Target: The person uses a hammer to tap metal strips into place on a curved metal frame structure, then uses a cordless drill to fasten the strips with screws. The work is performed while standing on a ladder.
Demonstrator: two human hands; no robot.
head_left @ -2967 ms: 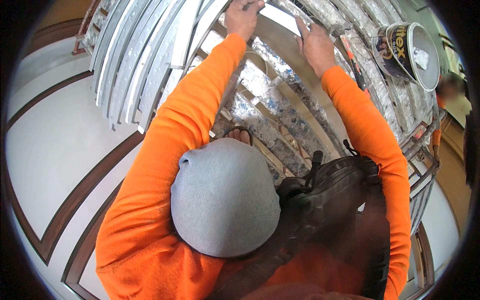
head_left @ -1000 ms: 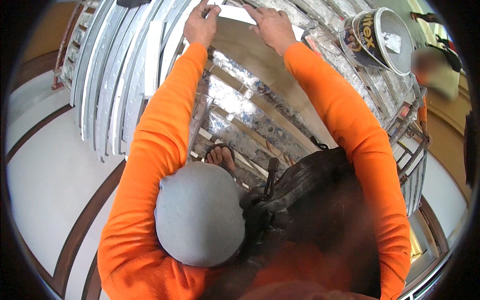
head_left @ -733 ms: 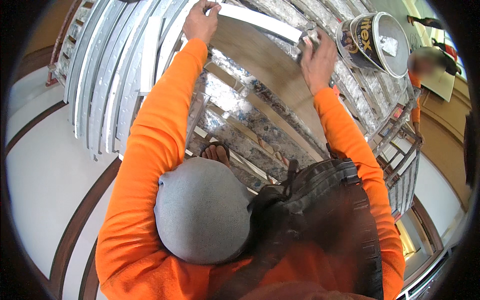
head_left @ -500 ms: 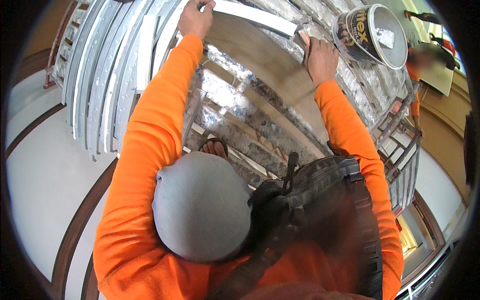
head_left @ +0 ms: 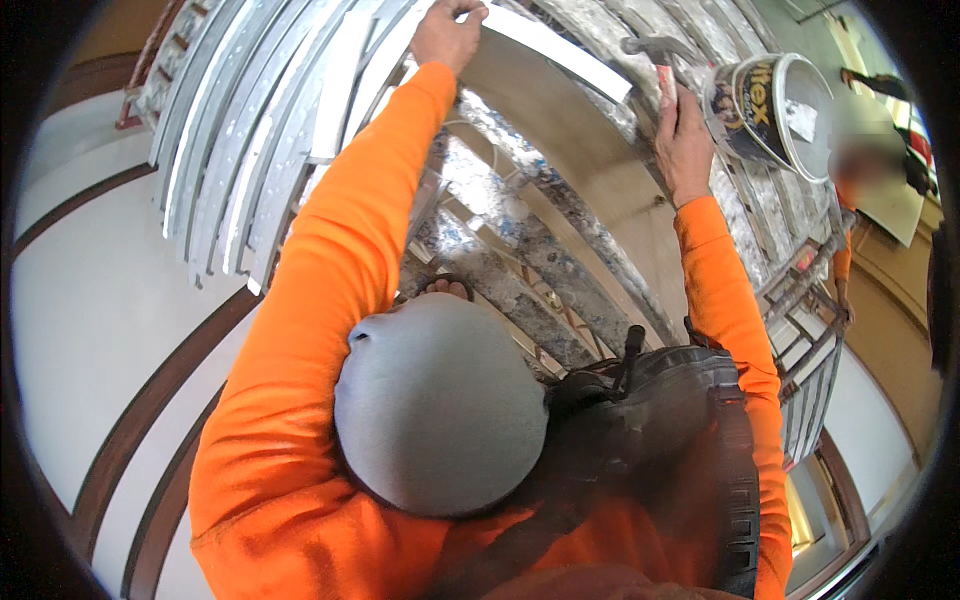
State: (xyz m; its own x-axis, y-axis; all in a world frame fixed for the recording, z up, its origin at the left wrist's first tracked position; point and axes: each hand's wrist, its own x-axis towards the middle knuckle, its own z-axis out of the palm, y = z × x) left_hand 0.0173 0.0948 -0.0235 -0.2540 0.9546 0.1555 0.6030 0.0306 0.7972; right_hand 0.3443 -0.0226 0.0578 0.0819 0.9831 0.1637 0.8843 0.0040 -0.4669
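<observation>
My left hand (head_left: pixel 447 38) is closed in a pinch at the near-left end of a white strip (head_left: pixel 565 52); I cannot make out whether it grips the strip or something small. My right hand (head_left: pixel 686 145) is wrapped round the red handle of a hammer (head_left: pixel 660 48). The hammer's dark head is raised beyond the strip's right end, apart from it. A brown flat panel (head_left: pixel 550 100) lies along the strip, between my hands. Below it are paint-spattered planks (head_left: pixel 520 215).
Long silvery metal channels (head_left: pixel 215 150) lie stacked at the left. A paint bucket (head_left: pixel 800 110) stands right of the hammer. My grey-clad knee (head_left: pixel 440 410) and black bag (head_left: pixel 650 430) are close in front. Farther right are scaffold rails (head_left: pixel 810 330) and another person's orange sleeve (head_left: pixel 843 255).
My right hand has turned and lifted, bringing the hammer's head into sight. My left hand keeps its pinch at the strip's end. The whole view has shifted, moving the scene rightward.
</observation>
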